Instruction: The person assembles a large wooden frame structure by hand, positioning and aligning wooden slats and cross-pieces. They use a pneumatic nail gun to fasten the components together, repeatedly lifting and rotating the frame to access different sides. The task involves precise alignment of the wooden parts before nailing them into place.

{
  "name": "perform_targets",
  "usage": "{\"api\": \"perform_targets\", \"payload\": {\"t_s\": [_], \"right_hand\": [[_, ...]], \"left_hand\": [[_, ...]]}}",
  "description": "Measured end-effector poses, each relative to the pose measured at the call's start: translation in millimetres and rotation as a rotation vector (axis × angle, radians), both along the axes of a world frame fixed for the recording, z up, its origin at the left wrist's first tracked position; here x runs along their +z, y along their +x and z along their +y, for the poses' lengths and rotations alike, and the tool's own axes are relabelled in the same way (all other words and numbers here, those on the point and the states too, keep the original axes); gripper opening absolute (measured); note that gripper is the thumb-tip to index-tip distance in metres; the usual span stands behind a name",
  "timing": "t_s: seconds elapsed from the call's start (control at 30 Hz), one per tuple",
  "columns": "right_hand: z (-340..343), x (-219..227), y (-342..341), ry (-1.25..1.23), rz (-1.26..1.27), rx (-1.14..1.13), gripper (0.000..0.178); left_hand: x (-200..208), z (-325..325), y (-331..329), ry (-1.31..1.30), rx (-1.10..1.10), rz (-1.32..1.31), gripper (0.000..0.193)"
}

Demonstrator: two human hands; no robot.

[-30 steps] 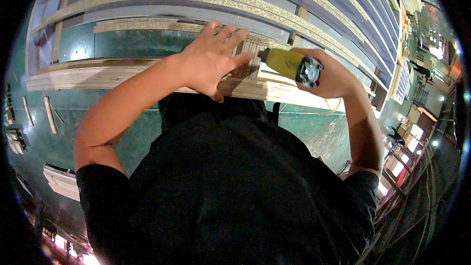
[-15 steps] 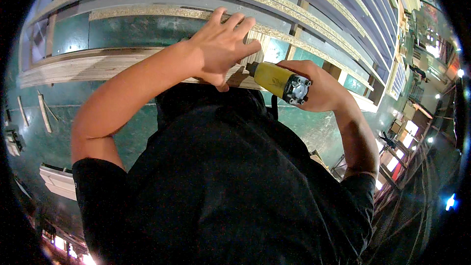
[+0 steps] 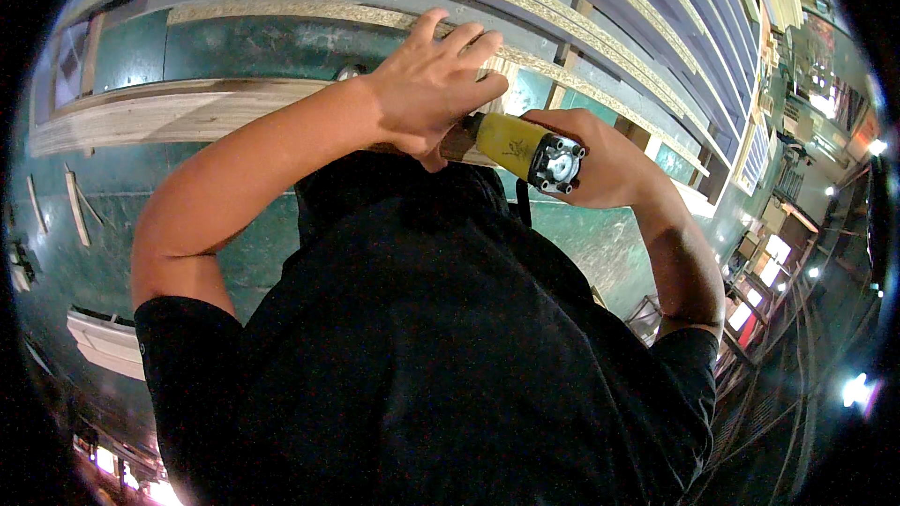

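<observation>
Yellow tool [image 3: 507,143] moved left — right grip [image 3: 605,161] holding, left grip [image 3: 439,89] near.

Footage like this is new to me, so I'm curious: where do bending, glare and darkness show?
Head view: the particleboard strips bow, a fisheye effect; head view: a white light flares near the right rim; head view: the black T-shirt looks dark and grainy, while the yellow power tool stands out.

No text can be read; the dark marks [image 3: 517,146] on the yellow power tool [image 3: 497,139] are illegible.
</observation>
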State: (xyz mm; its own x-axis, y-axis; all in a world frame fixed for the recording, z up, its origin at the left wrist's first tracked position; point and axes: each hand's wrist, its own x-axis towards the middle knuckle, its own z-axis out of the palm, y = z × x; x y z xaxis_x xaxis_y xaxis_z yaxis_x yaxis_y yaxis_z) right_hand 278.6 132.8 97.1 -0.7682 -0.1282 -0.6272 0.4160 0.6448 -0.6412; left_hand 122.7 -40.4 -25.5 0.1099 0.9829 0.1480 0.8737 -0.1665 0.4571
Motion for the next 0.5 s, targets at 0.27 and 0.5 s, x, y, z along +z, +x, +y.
{"api": "perform_targets", "payload": {"t_s": [0.27, 0.5], "right_hand": [[-1, 1, 1, 0.022, -0.021, 0.013, 0.068], [-1, 3, 11, 0.045, 0.009, -0.028, 0.056]], "left_hand": [[3, 1, 0, 0.002, 0.0, -0.023, 0.101], [10, 3, -1, -0.111, -0.024, 0.039, 0.102]]}}
